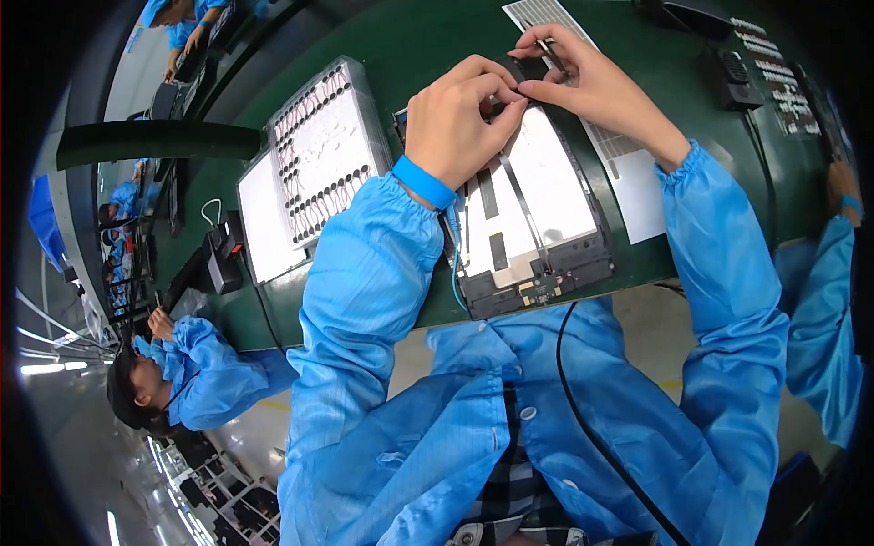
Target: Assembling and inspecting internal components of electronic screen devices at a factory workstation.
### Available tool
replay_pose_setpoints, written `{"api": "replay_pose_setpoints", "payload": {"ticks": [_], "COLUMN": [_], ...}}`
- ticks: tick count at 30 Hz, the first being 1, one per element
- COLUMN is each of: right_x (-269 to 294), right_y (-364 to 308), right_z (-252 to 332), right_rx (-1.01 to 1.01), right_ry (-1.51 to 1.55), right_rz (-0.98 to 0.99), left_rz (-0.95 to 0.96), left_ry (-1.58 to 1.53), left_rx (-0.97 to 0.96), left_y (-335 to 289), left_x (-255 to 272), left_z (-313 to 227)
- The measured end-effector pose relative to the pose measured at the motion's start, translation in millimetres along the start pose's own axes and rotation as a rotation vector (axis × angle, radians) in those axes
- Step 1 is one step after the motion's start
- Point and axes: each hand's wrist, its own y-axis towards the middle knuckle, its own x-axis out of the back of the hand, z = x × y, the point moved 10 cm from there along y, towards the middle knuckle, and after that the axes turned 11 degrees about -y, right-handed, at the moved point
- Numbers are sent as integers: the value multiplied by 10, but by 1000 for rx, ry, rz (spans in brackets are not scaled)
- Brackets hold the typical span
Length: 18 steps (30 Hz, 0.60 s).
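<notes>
An opened flat electronic device [546, 214] lies in front of me, with a silver-white inner face, black strips along it and black modules at its near edge. Over its far end, my left hand [464, 118] has thumb and forefinger pressed together; what they pinch is hidden. Beside it, my right hand [592, 82] is closed round slim dark tweezers [553, 58]. Its thumb and forefinger touch a small black part at the device's far edge, close to my left fingertips. A blue band with a cord circles my left wrist.
On the left, a clear tray [332, 150] holds rows of small round black parts with wires, beside a white sheet [264, 218]. A pale gridded strip [612, 150] lies right of the device. Farther right stands a black box [731, 77]. Co-workers in blue [209, 378] sit nearby.
</notes>
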Motion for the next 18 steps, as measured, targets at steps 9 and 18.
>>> {"api": "replay_pose_setpoints", "payload": {"ticks": [9, 18], "right_x": [-71, -110], "right_y": [9, 26], "right_z": [-3, 6], "right_rx": [26, 65], "right_ry": [7, -86], "right_rz": [37, 40], "left_rz": [28, 91], "left_ry": [25, -44], "left_rx": [-11, -36], "left_y": [-27, -37], "left_x": [20, 47], "left_z": [3, -1]}}
